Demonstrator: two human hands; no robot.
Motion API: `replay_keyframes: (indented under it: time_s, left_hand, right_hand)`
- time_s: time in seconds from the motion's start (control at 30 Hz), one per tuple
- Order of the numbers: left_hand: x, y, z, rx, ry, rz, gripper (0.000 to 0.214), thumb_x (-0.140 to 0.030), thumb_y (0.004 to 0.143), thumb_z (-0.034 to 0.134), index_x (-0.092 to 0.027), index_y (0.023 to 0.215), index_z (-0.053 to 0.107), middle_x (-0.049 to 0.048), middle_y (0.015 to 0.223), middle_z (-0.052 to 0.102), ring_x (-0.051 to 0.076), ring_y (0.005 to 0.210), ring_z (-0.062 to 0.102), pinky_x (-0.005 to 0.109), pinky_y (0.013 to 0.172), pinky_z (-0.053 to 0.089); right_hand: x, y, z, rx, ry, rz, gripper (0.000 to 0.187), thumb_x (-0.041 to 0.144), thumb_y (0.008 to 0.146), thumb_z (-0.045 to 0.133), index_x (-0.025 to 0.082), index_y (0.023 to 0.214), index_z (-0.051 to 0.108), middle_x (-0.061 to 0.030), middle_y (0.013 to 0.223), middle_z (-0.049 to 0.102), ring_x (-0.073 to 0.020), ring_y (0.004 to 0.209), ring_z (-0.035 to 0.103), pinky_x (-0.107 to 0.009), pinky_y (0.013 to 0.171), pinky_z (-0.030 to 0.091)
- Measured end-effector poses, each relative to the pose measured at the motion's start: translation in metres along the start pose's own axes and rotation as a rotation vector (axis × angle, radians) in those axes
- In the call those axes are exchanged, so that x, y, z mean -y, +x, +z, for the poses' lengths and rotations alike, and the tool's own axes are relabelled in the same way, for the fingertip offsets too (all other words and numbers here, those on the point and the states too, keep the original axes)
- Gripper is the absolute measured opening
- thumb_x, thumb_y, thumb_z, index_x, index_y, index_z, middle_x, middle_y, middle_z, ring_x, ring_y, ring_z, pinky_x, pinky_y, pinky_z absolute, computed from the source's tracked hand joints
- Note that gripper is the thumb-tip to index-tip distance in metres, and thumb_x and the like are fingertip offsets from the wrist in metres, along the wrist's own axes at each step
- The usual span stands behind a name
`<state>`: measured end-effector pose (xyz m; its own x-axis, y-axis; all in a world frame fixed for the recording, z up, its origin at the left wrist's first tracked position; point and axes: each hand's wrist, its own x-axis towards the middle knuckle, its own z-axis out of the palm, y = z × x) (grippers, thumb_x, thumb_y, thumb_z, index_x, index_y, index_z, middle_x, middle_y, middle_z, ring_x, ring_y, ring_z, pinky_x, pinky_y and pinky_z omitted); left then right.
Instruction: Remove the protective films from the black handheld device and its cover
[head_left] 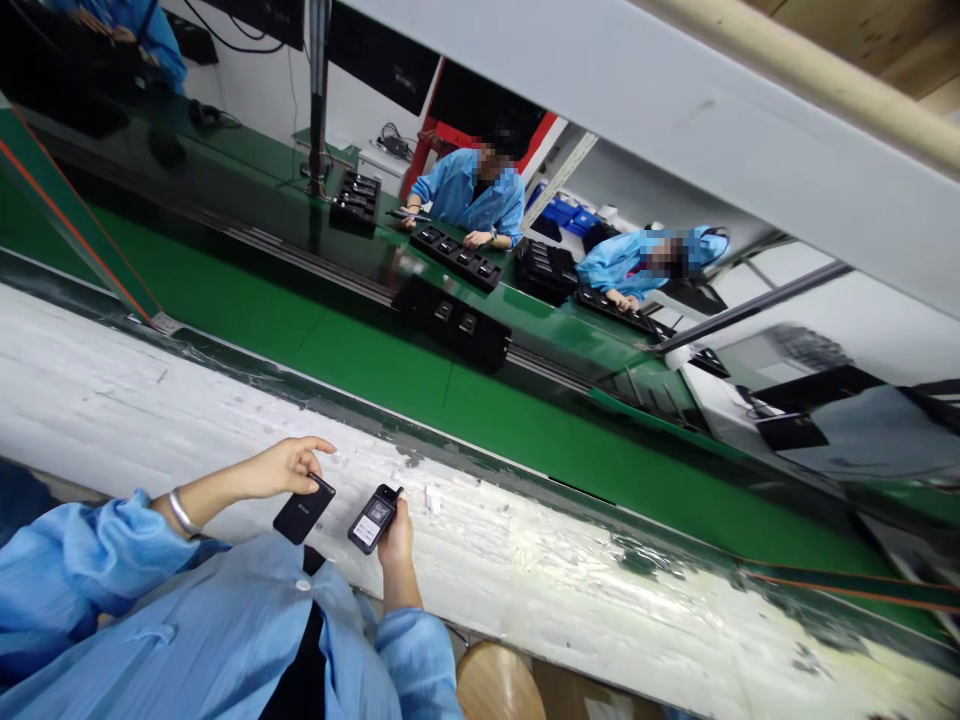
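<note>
My left hand (pixel 281 468) pinches the top edge of a flat black cover (pixel 304 510) with small pale lettering on it; the index finger points out to the right. Just right of it, my right hand (pixel 397 538) is wrapped round the side of a black two-way radio (pixel 373 518) with a short antenna at its top corner. The radio's back faces up and shows a white label and a square printed code. Cover and radio are held apart, over the near edge of the worn white bench.
The scuffed white bench (pixel 517 560) runs along a green conveyor belt (pixel 360 370). A black tray (pixel 454 325) with a few devices rests across the belt's far edge. Beyond, people in blue jackets work by black trays (pixel 457 258). Green-and-orange slanted posts (pixel 82 220) stand at the belt. A round stool (pixel 499 685) is below.
</note>
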<state>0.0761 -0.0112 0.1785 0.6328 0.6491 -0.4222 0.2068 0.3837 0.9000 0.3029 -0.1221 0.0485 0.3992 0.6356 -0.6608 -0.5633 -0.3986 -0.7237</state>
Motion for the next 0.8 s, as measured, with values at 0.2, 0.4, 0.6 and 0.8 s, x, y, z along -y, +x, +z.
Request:
replay_keyframes:
  time_s: [0.2, 0.4, 0.6, 0.8]
  left_hand:
    - [-0.053, -0.016, 0.035, 0.171, 0.047, 0.057, 0.067, -0.009, 0.068, 0.074, -0.018, 0.131, 0.053, 0.0003, 0.086, 0.068, 0.013, 0.076, 0.066, 0.024, 0.070, 0.052]
    - [-0.071, -0.030, 0.058, 0.232, 0.034, 0.089, 0.067, -0.003, 0.070, 0.070, -0.022, 0.133, 0.054, 0.0013, 0.091, 0.069, 0.013, 0.079, 0.067, 0.024, 0.072, 0.052]
    - [-0.055, -0.035, 0.069, 0.188, -0.050, 0.056, 0.062, -0.005, 0.070, 0.075, -0.019, 0.128, 0.057, 0.0033, 0.091, 0.071, 0.013, 0.080, 0.067, 0.025, 0.074, 0.052]
    - [-0.038, -0.043, 0.078, 0.134, -0.240, 0.072, 0.048, -0.017, 0.069, 0.085, -0.015, 0.112, 0.064, 0.0051, 0.091, 0.073, 0.014, 0.080, 0.069, 0.024, 0.075, 0.051]
  right_hand:
    - [-0.020, 0.020, -0.020, 0.000, -0.259, -0.087, 0.043, 0.055, 0.092, 0.057, 0.014, 0.077, 0.057, 0.0043, 0.060, 0.054, -0.0080, 0.050, 0.048, -0.023, 0.054, 0.043]
    - [0.015, -0.004, -0.042, 0.156, -0.344, -0.254, 0.051, 0.061, 0.084, 0.060, 0.012, 0.093, 0.066, -0.0026, 0.070, 0.062, -0.0128, 0.058, 0.052, -0.026, 0.057, 0.044]
    - [0.051, -0.092, -0.037, 0.596, -0.336, -0.321, 0.051, 0.062, 0.076, 0.069, 0.016, 0.098, 0.073, -0.0033, 0.072, 0.062, -0.0144, 0.062, 0.054, -0.029, 0.063, 0.047]
    - [0.082, -0.138, -0.012, 0.777, -0.451, -0.620, 0.021, 0.039, 0.086, 0.068, 0.018, 0.086, 0.072, 0.0005, 0.066, 0.054, -0.0114, 0.063, 0.048, -0.024, 0.062, 0.039]
